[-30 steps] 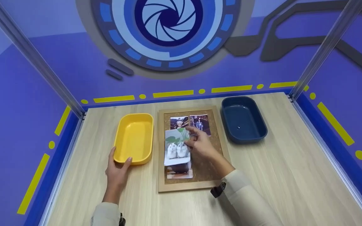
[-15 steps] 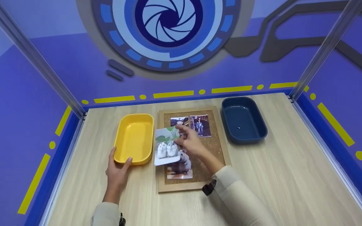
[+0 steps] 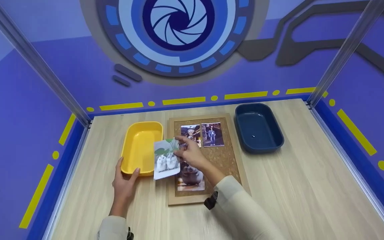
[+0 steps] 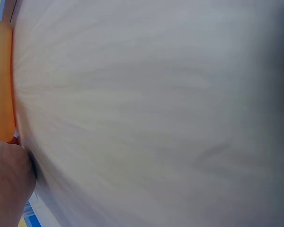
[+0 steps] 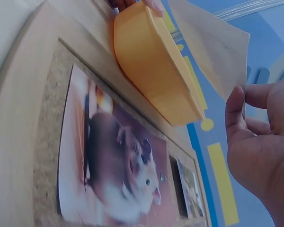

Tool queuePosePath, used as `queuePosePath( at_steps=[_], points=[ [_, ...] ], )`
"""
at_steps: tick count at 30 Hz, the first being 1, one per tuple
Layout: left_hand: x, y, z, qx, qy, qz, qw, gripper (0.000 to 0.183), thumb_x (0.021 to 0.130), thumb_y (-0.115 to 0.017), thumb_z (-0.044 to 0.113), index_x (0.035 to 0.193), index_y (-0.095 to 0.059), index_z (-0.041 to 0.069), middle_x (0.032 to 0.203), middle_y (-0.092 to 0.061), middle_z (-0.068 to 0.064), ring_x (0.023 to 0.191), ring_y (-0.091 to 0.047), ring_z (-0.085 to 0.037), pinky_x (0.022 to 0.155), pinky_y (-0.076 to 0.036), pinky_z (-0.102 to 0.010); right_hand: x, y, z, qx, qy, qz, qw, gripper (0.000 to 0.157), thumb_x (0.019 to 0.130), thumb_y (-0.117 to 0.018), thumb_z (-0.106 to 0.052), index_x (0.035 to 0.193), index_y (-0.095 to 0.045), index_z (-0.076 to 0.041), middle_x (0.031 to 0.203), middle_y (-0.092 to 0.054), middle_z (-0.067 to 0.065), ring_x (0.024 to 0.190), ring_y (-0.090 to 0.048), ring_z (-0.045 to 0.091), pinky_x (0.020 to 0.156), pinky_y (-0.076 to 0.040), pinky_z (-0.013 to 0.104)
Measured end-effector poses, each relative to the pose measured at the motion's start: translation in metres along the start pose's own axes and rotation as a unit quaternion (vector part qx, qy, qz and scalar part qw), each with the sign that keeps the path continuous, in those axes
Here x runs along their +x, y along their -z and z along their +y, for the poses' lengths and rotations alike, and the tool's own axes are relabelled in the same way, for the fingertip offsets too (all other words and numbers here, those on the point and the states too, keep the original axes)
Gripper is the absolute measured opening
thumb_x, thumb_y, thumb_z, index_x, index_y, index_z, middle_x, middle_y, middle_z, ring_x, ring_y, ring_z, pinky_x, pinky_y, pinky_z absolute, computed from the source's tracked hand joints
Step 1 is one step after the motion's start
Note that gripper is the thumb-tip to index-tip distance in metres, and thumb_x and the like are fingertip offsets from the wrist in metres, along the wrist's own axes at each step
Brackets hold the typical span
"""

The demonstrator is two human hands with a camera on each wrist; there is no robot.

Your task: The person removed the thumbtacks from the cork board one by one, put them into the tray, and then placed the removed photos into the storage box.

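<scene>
My right hand [image 3: 192, 154] pinches a photo print [image 3: 166, 166] of two white hamsters by its right edge, between thumb and fingers. The print is tilted above the gap between the yellow tray [image 3: 140, 146] and the corkboard [image 3: 220, 166], overlapping the tray's right rim in the head view. Its pale back [image 5: 217, 47] faces the right wrist camera. My left hand [image 3: 123, 183] grips the tray's near left corner, thumb at the near rim and fingers along the outer side. On the board lies a hamster photo [image 3: 192, 180], partly covered by my right hand in the head view.
Two photos of people, the left photo [image 3: 191, 131] and the right photo [image 3: 213, 134], sit at the board's far end. A dark blue tray [image 3: 257, 128] stands right of the board. Patterned blue walls [image 3: 192, 90] enclose the table [image 3: 295, 186] at back and sides.
My right hand has carried the hamster print left, from over the corkboard to the yellow tray's right rim, uncovering more of the board photos. My left hand stays on the tray.
</scene>
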State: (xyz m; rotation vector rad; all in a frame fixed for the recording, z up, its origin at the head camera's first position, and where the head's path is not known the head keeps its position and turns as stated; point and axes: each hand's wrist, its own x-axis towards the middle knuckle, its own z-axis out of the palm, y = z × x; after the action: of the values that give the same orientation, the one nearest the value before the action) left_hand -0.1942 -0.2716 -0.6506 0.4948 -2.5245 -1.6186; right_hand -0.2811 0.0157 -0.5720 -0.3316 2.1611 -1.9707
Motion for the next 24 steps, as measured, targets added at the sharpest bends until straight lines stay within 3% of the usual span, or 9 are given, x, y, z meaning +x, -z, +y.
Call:
queuePosePath(
  at_steps=[5, 10, 16, 19, 22, 24],
  points=[
    [0.000, 0.000, 0.000, -0.001, -0.003, -0.006, 1.0000, 0.090, 0.101, -0.068, 0.055, 0.171, -0.012, 0.042, 0.181, -0.021, -0.006, 0.165, -0.025, -0.034, 0.136, -0.015, -0.062, 0.007, -0.010, 0.002, -0.016, 0.000, 0.023, 1.000, 0.059, 0.090, -0.074, 0.001, 0.146, -0.059, 0.004, 0.124, -0.066, 0.022, 0.076, -0.056, 0.008, 0.063, -0.051, 0.018],
    [0.000, 0.001, -0.001, -0.007, -0.005, -0.008, 0.9999, 0.090, 0.102, -0.069, 0.052, 0.171, -0.013, 0.042, 0.180, -0.021, -0.007, 0.165, -0.025, -0.034, 0.136, -0.015, -0.062, 0.012, -0.020, 0.004, -0.007, -0.007, 0.043, 0.999, 0.058, 0.092, -0.074, -0.001, 0.148, -0.057, 0.003, 0.128, -0.066, 0.023, 0.074, -0.060, 0.008, 0.062, -0.057, 0.022],
    [0.000, 0.000, -0.003, -0.012, -0.007, -0.003, 0.9999, 0.090, 0.101, -0.071, 0.049, 0.171, -0.016, 0.039, 0.180, -0.022, -0.008, 0.165, -0.024, -0.034, 0.137, -0.015, -0.060, 0.019, -0.028, 0.008, -0.021, -0.019, 0.071, 0.997, 0.060, 0.094, -0.075, -0.004, 0.151, -0.055, 0.002, 0.134, -0.064, 0.023, 0.087, -0.061, 0.012, 0.071, -0.061, 0.024],
    [0.001, -0.001, -0.002, -0.013, -0.003, 0.001, 0.9999, 0.091, 0.100, -0.073, 0.048, 0.171, -0.017, 0.038, 0.180, -0.022, -0.008, 0.166, -0.023, -0.034, 0.137, -0.016, -0.059, 0.022, -0.032, 0.009, -0.005, -0.038, 0.067, 0.997, 0.062, 0.095, -0.074, -0.003, 0.153, -0.052, 0.001, 0.138, -0.062, 0.023, 0.087, -0.065, 0.014, 0.078, -0.067, 0.040],
    [0.002, -0.001, -0.001, -0.013, 0.002, 0.002, 0.9999, 0.092, 0.099, -0.074, 0.046, 0.171, -0.017, 0.038, 0.180, -0.023, -0.006, 0.166, -0.023, -0.032, 0.137, -0.017, -0.057, 0.025, -0.036, 0.008, 0.016, -0.056, 0.054, 0.997, 0.065, 0.097, -0.072, -0.002, 0.157, -0.048, 0.000, 0.139, -0.061, 0.023, 0.085, -0.069, 0.019, 0.085, -0.066, 0.056],
    [0.002, 0.000, -0.001, -0.016, 0.009, 0.001, 0.9998, 0.092, 0.100, -0.074, 0.045, 0.171, -0.016, 0.040, 0.181, -0.022, -0.004, 0.167, -0.023, -0.031, 0.137, -0.017, -0.057, 0.028, -0.040, 0.008, 0.020, -0.058, 0.048, 0.997, 0.065, 0.097, -0.071, -0.001, 0.157, -0.047, 0.001, 0.138, -0.061, 0.024, 0.084, -0.069, 0.020, 0.087, -0.064, 0.060]
  ],
)
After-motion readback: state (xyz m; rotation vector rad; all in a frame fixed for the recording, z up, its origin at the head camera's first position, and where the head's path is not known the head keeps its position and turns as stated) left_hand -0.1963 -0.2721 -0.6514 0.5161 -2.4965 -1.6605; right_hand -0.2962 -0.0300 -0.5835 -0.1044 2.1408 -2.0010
